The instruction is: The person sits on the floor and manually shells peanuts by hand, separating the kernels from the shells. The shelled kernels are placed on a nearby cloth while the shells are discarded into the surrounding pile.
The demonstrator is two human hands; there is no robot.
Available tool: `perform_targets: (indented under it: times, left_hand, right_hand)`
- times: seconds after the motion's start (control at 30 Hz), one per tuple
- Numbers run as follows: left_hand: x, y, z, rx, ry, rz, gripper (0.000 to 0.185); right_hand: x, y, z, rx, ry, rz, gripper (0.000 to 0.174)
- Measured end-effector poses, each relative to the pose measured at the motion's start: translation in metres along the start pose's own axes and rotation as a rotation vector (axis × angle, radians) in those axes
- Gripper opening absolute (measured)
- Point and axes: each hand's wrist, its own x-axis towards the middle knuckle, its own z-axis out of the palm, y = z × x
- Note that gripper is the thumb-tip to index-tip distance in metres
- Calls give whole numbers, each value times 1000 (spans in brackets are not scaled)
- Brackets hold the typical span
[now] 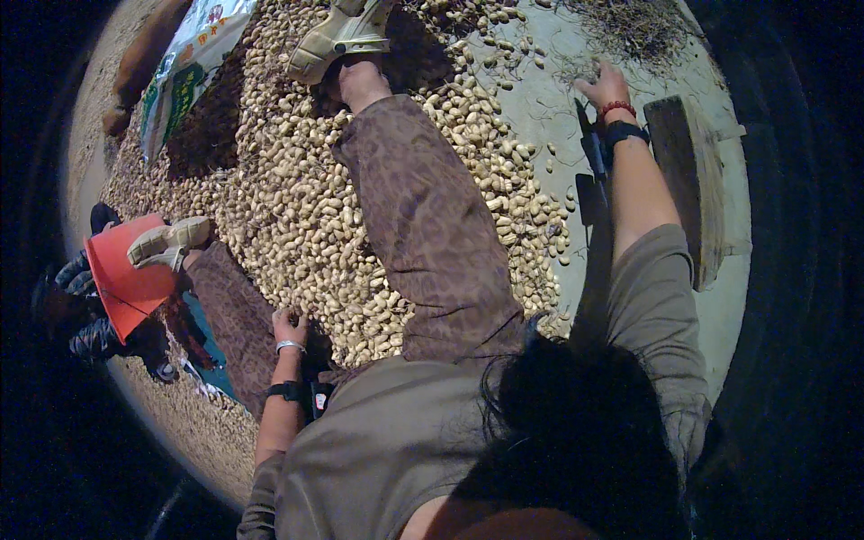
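My right hand point(607, 86) is stretched out to the right over pale concrete ground, its thumb apart from the fingers, with nothing visible in it. Thin dry stems point(563, 125) lie scattered beneath and beside it, close to a heap of dry roots and stems point(638, 30). My left hand point(290, 329) is beside my left lower leg, at the edge of a wide spread of unshelled peanuts point(304, 223). Its fingers are curled, and whether they hold a peanut is too small to tell.
A wooden block or low stool point(688, 189) lies right of my right forearm. My legs extend over the peanuts. At the left, a red-orange bucket point(131, 277) is beside another person's gloved hand point(75, 273). A printed woven sack point(196, 67) stands at the upper left.
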Motion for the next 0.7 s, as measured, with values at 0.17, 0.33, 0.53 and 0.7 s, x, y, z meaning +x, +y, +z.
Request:
perform_targets:
  times: [0.17, 0.33, 0.53, 0.7]
  left_hand:
    - [1, 3, -2, 9, -100, -77, 22]
    - [0, 3, -1, 80, -143, -184, 35]
    - [-1, 3, 1, 68, -141, -197, 34]
    - [-2, -5, 4, 58, -179, -163, 32]
  right_hand:
    - [10, -20, 26, -174, -84, 35, 89]
    - [9, -26, 28, -118, -133, -10, 58]
    - [-10, -12, 27, -59, -101, -161, 26]
    - [10, 7, 3, 182, 37, -34, 24]
